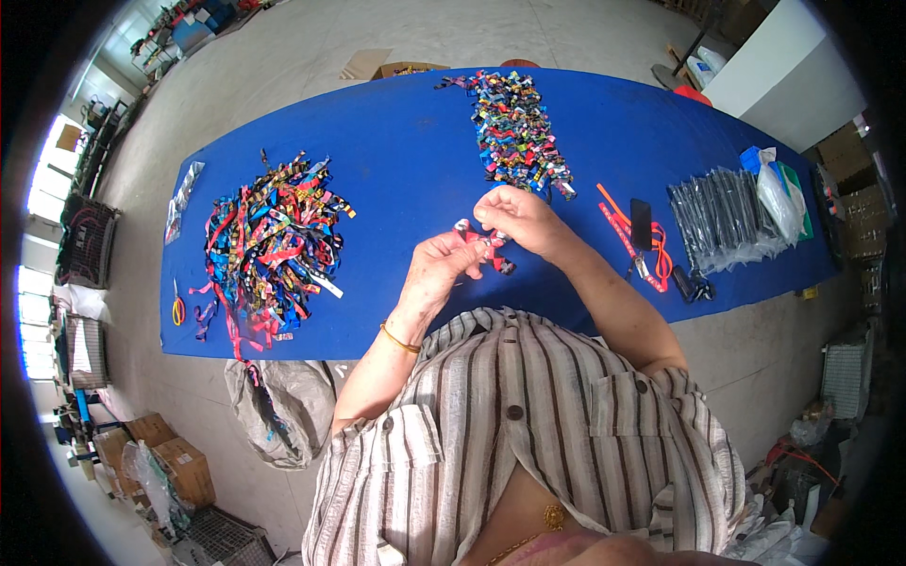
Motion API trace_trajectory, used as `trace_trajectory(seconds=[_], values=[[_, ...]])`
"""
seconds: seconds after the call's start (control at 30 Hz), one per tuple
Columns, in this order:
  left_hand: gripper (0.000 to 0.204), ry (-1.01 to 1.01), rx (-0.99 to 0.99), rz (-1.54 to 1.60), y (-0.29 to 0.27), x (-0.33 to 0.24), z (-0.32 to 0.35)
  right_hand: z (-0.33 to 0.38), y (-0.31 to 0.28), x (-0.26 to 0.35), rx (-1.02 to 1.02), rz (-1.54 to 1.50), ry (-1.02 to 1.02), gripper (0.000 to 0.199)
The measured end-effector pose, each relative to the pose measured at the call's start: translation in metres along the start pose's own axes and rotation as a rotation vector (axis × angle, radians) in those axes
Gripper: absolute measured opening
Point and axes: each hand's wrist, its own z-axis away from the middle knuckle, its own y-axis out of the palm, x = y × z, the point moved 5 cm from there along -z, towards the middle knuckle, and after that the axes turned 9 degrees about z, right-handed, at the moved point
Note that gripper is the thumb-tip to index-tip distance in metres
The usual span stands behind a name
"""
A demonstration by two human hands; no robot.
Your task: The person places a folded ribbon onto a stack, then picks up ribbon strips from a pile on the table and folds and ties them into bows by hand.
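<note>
Just above the frame's centre both hands meet over the blue table point(396, 170). The left hand point(442, 269) and right hand point(517, 219) pinch a small red-and-dark strap point(483, 243) between fingertips, one end trailing down toward the table edge; its pattern is too small to make out, and the fingers hide most of it. A gold bangle point(400, 341) circles the left wrist.

Just beyond the right hand, toward the top centre, lies a tidy pile point(514, 132) of folded multicoloured straps. At left centre sprawls a loose heap point(274, 241) of longer ribbons in red, blue and black. Scissors point(177, 307) with yellow handles lie near the table's left edge — partly lost in the fisheye bend — and a clear packet point(181, 203) sits above them.

To the right lie orange strips point(623, 226), a black phone point(641, 224), a row of dark items in clear sleeves point(722, 219), and a white-blue plastic bag point(776, 189). What the sleeves hold cannot be told.

Below the table's left part a grey sack point(278, 410) slumps on the floor; brown cartons point(175, 462) stand at lower left, cut by the dark rim.
</note>
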Motion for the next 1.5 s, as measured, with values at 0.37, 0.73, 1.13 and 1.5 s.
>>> trace_trajectory(seconds=[0.37, 0.73, 1.13, 1.5], values=[[0.011, 0.087, -0.132, -0.048, -0.019, -0.006, -0.002, 0.009, 0.015, -0.015, 0.096, -0.080, 0.100, 0.015], [0.013, 0.067, -0.221, -0.291, -0.013, -0.003, 0.001, 0.025, 0.029, -0.016, -0.195, 0.216, 0.026, 0.008], [0.016, 0.023, -0.172, 0.315, -0.033, 0.000, -0.020, 0.037, 0.015, -0.042, 0.025, 0.064, 0.189, 0.016], [0.025, 0.022, -0.123, 0.403, -0.031, -0.003, -0.017, 0.090, -0.001, 0.127, 0.208, -0.180, -0.113, 0.010]])
